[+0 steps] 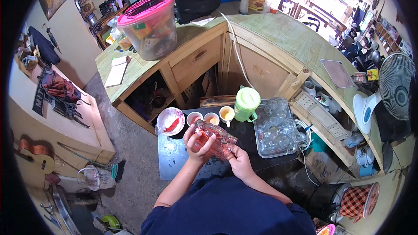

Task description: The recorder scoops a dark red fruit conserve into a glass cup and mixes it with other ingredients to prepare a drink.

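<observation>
My left hand (199, 147) wraps round the side of a clear, ridged glass vessel (220, 138) with a red tint, tilted over the low table. At its lower right end, my right hand (241, 162) grips it with fingers closed. Whether the red is liquid inside or seen through the glass, I cannot tell. Just beyond stand several cups, among them a white cup (227, 114) with yellowish contents. A speckled bowl (163, 126) holding a red item (173, 125) sits to their left. To their right is a lidded green pitcher (247, 105).
A clear tray (268, 151) full of glassware lies on the low table's (173, 162) right side. Behind curves a wooden counter (272, 32) with a pink-lidded tub (150, 35). A white cable (237, 45) hangs down its front. A fan (370, 104) stands at right.
</observation>
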`<state>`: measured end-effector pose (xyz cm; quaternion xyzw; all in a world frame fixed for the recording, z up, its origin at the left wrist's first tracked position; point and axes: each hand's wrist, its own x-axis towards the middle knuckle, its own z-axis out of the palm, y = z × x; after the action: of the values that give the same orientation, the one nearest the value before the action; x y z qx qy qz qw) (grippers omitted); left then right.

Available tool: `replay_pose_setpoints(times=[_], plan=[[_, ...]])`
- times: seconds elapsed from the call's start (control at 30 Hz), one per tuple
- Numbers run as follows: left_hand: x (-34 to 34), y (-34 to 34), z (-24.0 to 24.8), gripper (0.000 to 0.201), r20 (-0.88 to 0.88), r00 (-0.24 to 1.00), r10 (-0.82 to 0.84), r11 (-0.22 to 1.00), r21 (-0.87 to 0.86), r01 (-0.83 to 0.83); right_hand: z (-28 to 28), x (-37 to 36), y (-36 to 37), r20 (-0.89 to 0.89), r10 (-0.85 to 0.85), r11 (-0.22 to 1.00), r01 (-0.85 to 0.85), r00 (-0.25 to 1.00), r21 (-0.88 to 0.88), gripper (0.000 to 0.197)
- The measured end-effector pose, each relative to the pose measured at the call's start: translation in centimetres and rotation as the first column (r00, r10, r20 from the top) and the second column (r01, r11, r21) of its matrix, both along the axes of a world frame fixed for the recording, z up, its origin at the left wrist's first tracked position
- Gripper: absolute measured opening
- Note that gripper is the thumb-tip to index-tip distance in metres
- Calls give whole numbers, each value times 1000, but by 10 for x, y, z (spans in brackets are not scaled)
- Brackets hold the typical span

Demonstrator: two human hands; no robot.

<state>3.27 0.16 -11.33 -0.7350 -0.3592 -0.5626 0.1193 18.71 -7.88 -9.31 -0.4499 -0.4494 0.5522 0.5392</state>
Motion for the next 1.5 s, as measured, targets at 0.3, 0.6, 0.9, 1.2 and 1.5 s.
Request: replay_pose_setpoints(times=[0.3, 0.6, 0.9, 1.2, 1.5], plan=[[-3, 1, 1, 59, -3, 1000, 17, 1000, 15, -17, 6, 5, 1, 160, -17, 999, 10, 987, 47, 23], [-8, 7, 2, 61, 6, 999, 36, 999, 31, -36, 10, 18, -1, -14, 64, 998, -65, 998, -26, 16], [-19, 12, 7, 71, -39, 996, 76, 996, 41, -75, 0, 42, -10, -407, 91, 972, -171, 909, -163, 18], [-17, 12, 5, 66, 48, 995, 88, 996, 2, -88, 16, 26, -9, -238, -15, 968, -45, 971, -248, 19], [-3, 4, -2, 57, 43, 999, 27, 998, 46, -29, 23, -3, 3, -48, -64, 998, 63, 997, -32, 18]])
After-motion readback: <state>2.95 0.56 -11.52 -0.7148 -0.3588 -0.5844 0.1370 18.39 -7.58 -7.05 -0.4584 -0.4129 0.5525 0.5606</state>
